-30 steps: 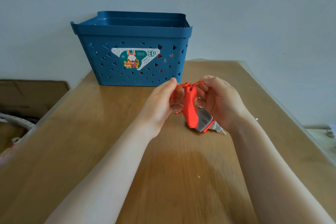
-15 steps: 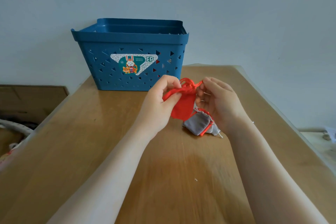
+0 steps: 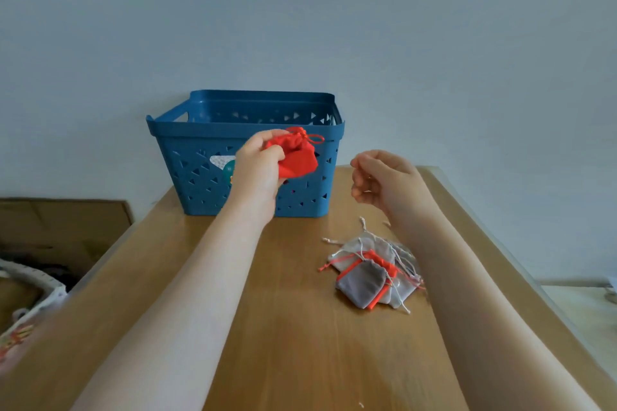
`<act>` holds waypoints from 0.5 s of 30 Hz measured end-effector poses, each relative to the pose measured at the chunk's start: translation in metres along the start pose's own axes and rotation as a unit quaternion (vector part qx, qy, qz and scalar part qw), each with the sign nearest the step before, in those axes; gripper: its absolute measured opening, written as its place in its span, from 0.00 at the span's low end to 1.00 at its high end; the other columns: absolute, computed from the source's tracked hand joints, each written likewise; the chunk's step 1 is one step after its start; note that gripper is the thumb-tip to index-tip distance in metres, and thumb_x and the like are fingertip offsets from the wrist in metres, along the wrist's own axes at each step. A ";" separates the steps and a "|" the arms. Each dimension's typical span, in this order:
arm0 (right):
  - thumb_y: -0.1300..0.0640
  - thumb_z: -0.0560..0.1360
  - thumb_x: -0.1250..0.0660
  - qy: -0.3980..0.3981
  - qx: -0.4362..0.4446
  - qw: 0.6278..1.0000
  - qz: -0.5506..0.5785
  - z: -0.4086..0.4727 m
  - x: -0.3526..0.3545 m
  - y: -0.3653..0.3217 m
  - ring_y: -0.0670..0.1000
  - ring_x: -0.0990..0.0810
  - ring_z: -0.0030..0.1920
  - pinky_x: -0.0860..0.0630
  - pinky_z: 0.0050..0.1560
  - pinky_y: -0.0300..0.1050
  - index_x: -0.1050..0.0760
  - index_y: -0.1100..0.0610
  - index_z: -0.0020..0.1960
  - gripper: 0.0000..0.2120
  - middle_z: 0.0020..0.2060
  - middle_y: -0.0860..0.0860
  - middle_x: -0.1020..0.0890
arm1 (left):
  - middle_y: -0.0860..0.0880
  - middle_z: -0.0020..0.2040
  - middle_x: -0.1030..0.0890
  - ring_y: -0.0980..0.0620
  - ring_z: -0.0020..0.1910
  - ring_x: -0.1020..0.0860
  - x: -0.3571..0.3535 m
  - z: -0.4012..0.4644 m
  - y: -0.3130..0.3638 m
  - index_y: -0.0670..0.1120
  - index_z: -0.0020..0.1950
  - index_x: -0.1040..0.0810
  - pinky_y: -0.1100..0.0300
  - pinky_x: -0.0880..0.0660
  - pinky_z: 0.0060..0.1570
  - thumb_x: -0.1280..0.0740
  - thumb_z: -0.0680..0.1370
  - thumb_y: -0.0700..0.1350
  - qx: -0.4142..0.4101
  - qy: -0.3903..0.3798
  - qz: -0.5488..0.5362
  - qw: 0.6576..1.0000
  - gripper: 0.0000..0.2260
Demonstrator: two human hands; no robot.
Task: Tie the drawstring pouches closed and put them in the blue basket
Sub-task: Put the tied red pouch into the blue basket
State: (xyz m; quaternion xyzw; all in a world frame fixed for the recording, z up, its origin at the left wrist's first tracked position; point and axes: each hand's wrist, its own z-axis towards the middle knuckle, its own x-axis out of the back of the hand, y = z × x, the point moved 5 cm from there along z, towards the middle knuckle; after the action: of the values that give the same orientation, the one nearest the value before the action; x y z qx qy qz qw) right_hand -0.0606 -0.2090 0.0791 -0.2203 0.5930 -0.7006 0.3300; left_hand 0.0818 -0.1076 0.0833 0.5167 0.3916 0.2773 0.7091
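My left hand (image 3: 258, 165) pinches a red drawstring pouch (image 3: 298, 157) of soft, crumpled cloth, its neck gathered tight with a small looped red cord at the top. I hold it up in front of the blue basket (image 3: 203, 157), level with the near rim. The basket is hard plastic, rectangular with rounded corners, its walls pierced by little triangles (a printed sticker shows partly behind my hand). My right hand (image 3: 384, 178) hangs in the air beside it, fingers loosely curled, holding nothing. On the smooth wooden table (image 3: 300, 344), near my right forearm, lies a small heap of flat pouches: a grey pouch (image 3: 362, 284) with orange cord atop a pale pouch (image 3: 374, 243) with whitish strings.
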 end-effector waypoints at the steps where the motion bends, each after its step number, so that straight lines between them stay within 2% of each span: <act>1: 0.61 0.78 0.41 -0.003 -0.002 1.000 -0.005 0.006 -0.001 -0.003 0.48 0.27 0.27 0.27 0.33 0.38 0.27 0.57 0.40 0.09 0.24 0.47 0.26 | 0.40 0.52 0.19 0.41 0.51 0.19 -0.002 0.012 0.006 0.45 0.48 0.23 0.47 0.24 0.56 0.44 0.75 0.30 0.005 0.008 -0.021 1.000 0.15; 4: 0.60 0.78 0.39 -0.016 -0.023 1.000 -0.003 0.027 -0.006 -0.007 0.49 0.27 0.28 0.27 0.34 0.39 0.28 0.57 0.46 0.03 0.25 0.48 0.26 | 0.43 0.47 0.20 0.48 0.46 0.19 -0.017 0.042 0.024 0.41 0.47 0.24 0.55 0.22 0.56 0.44 0.76 0.30 -0.016 -0.006 -0.082 0.997 0.12; 7: 0.59 0.78 0.39 -0.021 -0.044 0.998 -0.025 0.045 -0.010 -0.005 0.48 0.27 0.28 0.26 0.36 0.40 0.28 0.57 0.46 0.03 0.26 0.49 0.26 | 0.45 0.45 0.18 0.48 0.44 0.17 -0.035 0.068 0.025 0.40 0.46 0.26 0.52 0.23 0.56 0.43 0.78 0.34 -0.011 -0.038 -0.092 0.995 0.07; 9: 0.59 0.78 0.38 -0.023 -0.053 0.998 -0.036 0.055 -0.012 0.001 0.48 0.26 0.28 0.26 0.36 0.40 0.28 0.56 0.45 0.04 0.26 0.48 0.26 | 0.44 0.51 0.21 0.50 0.39 0.16 -0.041 0.084 0.017 0.40 0.54 0.29 0.57 0.21 0.48 0.44 0.79 0.36 0.016 -0.040 -0.078 0.996 0.07; 11: 0.59 0.78 0.38 -0.020 -0.061 0.997 -0.042 0.062 -0.011 0.009 0.48 0.26 0.28 0.26 0.36 0.41 0.27 0.56 0.44 0.04 0.26 0.47 0.25 | 0.43 0.65 0.30 0.50 0.39 0.17 -0.036 0.097 0.009 0.44 0.70 0.37 0.59 0.20 0.42 0.41 0.79 0.43 0.028 -0.008 0.050 0.998 0.19; 12: 0.59 0.78 0.38 -0.016 -0.065 0.997 -0.047 0.063 -0.009 0.013 0.48 0.26 0.29 0.26 0.36 0.41 0.27 0.56 0.44 0.04 0.26 0.48 0.25 | 0.43 0.72 0.39 0.50 0.41 0.18 -0.031 0.100 0.007 0.47 0.75 0.44 0.57 0.20 0.43 0.40 0.79 0.47 0.011 0.011 0.149 0.989 0.26; 13: 0.59 0.78 0.38 -0.011 -0.070 0.996 -0.050 0.064 -0.005 0.017 0.49 0.26 0.29 0.26 0.36 0.41 0.27 0.56 0.44 0.05 0.27 0.48 0.25 | 0.44 0.76 0.48 0.48 0.46 0.19 -0.029 0.100 0.006 0.48 0.77 0.48 0.55 0.21 0.47 0.40 0.79 0.49 -0.025 0.017 0.225 0.974 0.28; 15: 0.60 0.78 0.39 -0.002 -0.079 0.995 -0.057 0.064 0.002 0.027 0.49 0.26 0.29 0.26 0.36 0.41 0.27 0.56 0.44 0.06 0.29 0.50 0.25 | 0.50 0.77 0.57 0.45 0.57 0.23 -0.027 0.095 0.006 0.50 0.77 0.49 0.53 0.23 0.52 0.40 0.79 0.51 -0.097 0.000 0.282 0.954 0.29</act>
State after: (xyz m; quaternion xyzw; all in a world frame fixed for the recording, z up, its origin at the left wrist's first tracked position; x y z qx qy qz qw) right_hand -0.0118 -0.2558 0.0658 -0.2805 0.6324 -0.6688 0.2721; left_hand 0.1470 -0.1766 0.1112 0.5352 0.2011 0.5028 0.6483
